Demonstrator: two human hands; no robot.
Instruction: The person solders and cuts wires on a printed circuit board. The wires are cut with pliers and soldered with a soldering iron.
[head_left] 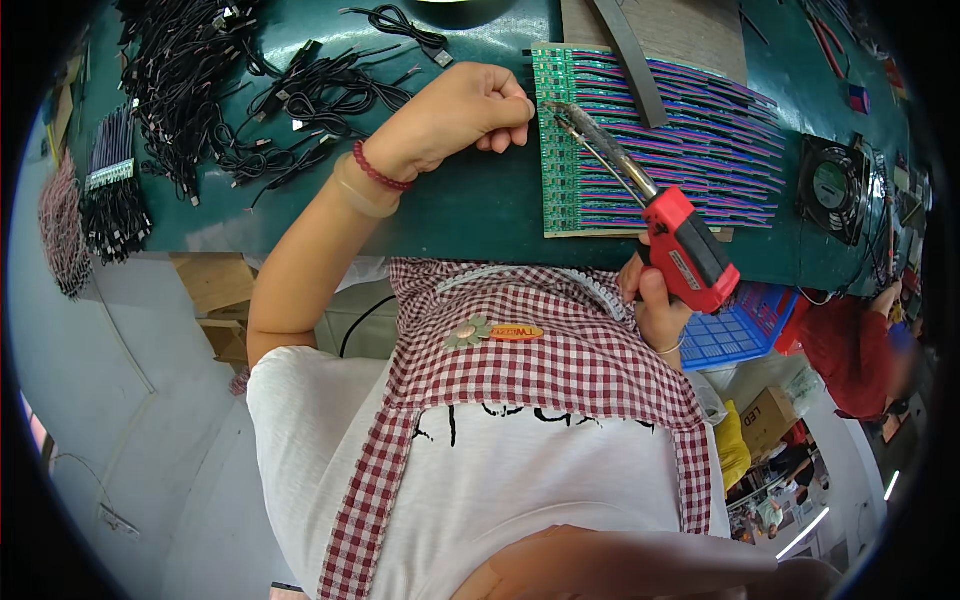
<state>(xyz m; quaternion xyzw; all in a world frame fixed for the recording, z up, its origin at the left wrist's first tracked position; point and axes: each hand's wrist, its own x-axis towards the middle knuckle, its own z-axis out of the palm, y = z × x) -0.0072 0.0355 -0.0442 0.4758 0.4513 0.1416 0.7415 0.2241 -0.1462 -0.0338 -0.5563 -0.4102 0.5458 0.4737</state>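
My right hand is wrapped around the red and black handle of a soldering gun. The gun's metal tip reaches up and left to the green circuit board strip, near its upper end. My left hand, with a dark red bead bracelet at the wrist, is closed in a pinch at the board's left edge. Whatever those fingers hold is too small or hidden to make out. Rows of thin wires in pink, blue and black run rightward from the board.
Black USB cables lie heaped at the back left of the green table. A grey strip crosses the wires. On the right stands a black fan. A blue basket sits below the table edge, near another person in red.
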